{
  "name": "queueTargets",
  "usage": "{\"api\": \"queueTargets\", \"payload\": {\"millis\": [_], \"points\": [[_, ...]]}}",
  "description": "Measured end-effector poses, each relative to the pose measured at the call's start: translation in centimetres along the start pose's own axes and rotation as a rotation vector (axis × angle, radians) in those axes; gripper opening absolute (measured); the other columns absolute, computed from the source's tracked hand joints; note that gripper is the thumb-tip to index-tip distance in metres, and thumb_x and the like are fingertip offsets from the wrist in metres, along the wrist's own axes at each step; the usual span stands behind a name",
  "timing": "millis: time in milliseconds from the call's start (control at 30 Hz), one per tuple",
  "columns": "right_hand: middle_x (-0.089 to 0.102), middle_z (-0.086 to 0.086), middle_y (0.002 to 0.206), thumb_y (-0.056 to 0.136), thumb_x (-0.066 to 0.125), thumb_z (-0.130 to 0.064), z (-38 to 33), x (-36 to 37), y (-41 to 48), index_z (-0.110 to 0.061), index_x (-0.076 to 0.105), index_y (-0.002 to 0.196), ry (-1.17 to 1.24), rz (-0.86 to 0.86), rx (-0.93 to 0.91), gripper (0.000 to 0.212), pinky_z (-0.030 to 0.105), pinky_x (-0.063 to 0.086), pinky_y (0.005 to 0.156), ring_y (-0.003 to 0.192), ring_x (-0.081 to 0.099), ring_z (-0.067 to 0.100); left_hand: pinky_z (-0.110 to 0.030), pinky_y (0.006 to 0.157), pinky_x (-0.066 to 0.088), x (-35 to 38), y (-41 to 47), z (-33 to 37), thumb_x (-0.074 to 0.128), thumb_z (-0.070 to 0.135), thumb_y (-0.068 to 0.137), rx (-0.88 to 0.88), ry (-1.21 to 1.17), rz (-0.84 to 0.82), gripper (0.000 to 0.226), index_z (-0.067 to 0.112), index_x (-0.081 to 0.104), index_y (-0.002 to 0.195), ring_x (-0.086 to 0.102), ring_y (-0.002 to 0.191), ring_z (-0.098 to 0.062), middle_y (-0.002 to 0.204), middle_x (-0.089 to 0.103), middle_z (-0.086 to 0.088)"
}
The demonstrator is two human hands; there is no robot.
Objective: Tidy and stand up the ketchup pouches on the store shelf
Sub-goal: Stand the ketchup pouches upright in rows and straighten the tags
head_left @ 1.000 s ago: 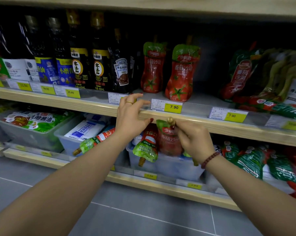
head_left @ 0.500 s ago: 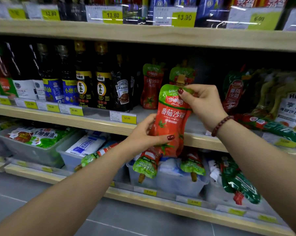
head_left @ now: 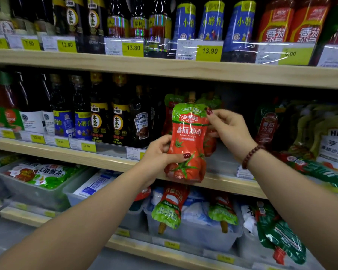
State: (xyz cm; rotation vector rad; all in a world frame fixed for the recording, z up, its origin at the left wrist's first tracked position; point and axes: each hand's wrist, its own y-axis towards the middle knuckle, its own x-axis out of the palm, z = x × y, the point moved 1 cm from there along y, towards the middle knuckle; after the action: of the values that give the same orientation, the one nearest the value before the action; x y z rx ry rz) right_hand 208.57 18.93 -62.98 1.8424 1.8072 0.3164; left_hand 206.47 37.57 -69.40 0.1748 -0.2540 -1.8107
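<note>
Store shelving, three wooden tiers, middle shelf [head_left: 109,162] is the target. Ketchup pouch [head_left: 189,141] held upright in front of its edge, base not yet set down. Left hand [head_left: 158,152] pinches the lower body, thumb across the front; right hand [head_left: 228,129] pinches the top corner. Risk: soft base could fold on landing, pouch slumps forward off the edge, or knocks the standing pouches [head_left: 169,114] just behind it.

a ketchup pouch [head_left: 188,145] sits upright before the middle shelf [head_left: 109,162], dark bottles [head_left: 98,117] to its left, more pouches [head_left: 169,114] behind it.
</note>
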Motion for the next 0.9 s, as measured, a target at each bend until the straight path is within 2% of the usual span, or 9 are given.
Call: {"api": "queueTargets", "payload": {"millis": [100,233,333,400,600,700,767,900], "points": [[0.068,-0.007,0.082,0.094,0.048,-0.022,2.5,0.1,-1.3,-0.027,0.065,0.086,-0.057,0.075,-0.024,0.020,0.018,0.048,0.064,0.073,0.063,0.003,-0.028,0.064,0.057,-0.8,1.2,0.9,0.078,0.007,0.069,-0.017,-0.035,0.041,0.043,0.021,0.061,0.106,0.071,0.089,-0.020,0.098,0.074,-0.003],[0.067,-0.007,0.092,0.089,0.055,-0.024,5.9,0.7,-2.8,-0.027,0.065,0.095,-0.416,-0.012,0.055,0.013,0.029,0.050,0.077,0.087,0.062,0.011,-0.028,0.060,0.056,-1.8,2.9,2.1,0.076,0.004,0.071,-0.031,-0.037,0.091,0.041,0.019,0.060,0.105,0.071,0.086,-0.020,0.097,0.074,-0.004],[0.066,-0.013,0.092,0.083,0.056,-0.044,7.0,1.3,-3.5,-0.034,0.064,0.092,-0.761,-0.118,0.043,0.016,0.028,0.046,0.071,0.088,0.060,0.011,-0.024,0.056,0.055,-2.5,4.3,2.6,0.074,0.002,0.072,-0.014,0.001,0.118,0.041,0.021,0.058,0.105,0.072,0.082,-0.015,0.093,0.074,-0.001],[0.067,-0.018,0.090,0.082,0.053,-0.050,7.2,1.9,-3.6,-0.038,0.063,0.085,-0.871,-0.102,-0.006,0.016,0.025,0.041,0.067,0.088,0.059,0.008,-0.022,0.054,0.055,-3.1,5.2,2.7,0.073,-0.001,0.072,0.000,0.020,0.134,0.040,0.022,0.057,0.101,0.072,0.078,-0.013,0.089,0.073,0.001],[0.067,-0.014,0.081,0.082,0.054,-0.046,8.2,2.6,-4.1,-0.033,0.063,0.082,-0.951,0.036,-0.192,0.016,0.026,0.042,0.061,0.079,0.061,0.010,-0.025,0.061,0.055,-3.7,8.0,1.6,0.072,-0.005,0.072,0.020,0.087,0.175,0.047,0.018,0.053,0.109,0.068,0.087,-0.017,0.096,0.068,-0.004],[0.065,-0.014,0.072,0.080,0.060,-0.042,8.6,2.8,-4.4,-0.032,0.063,0.075,-0.944,0.084,-0.276,0.012,0.022,0.036,0.056,0.069,0.060,0.009,-0.026,0.064,0.055,-3.7,9.2,0.3,0.071,-0.009,0.071,0.016,0.067,0.162,0.047,0.022,0.052,0.101,0.067,0.088,-0.017,0.096,0.067,-0.005],[0.064,-0.014,0.068,0.078,0.064,-0.040,8.7,2.8,-4.4,-0.033,0.062,0.073,-0.947,0.108,-0.314,0.009,0.021,0.035,0.056,0.064,0.059,0.008,-0.023,0.060,0.055,-3.6,9.8,-0.7,0.071,-0.010,0.070,0.008,0.074,0.157,0.048,0.025,0.052,0.097,0.067,0.084,-0.014,0.095,0.067,-0.003],[0.063,-0.014,0.066,0.077,0.065,-0.038,8.9,2.9,-4.5,-0.032,0.060,0.072,-0.946,0.126,-0.340,0.010,0.020,0.036,0.055,0.061,0.058,0.007,-0.023,0.061,0.055,-3.7,10.5,-2.3,0.070,-0.013,0.069,-0.017,0.107,0.117,0.051,0.025,0.052,0.099,0.067,0.085,-0.014,0.096,0.067,-0.004]]}}
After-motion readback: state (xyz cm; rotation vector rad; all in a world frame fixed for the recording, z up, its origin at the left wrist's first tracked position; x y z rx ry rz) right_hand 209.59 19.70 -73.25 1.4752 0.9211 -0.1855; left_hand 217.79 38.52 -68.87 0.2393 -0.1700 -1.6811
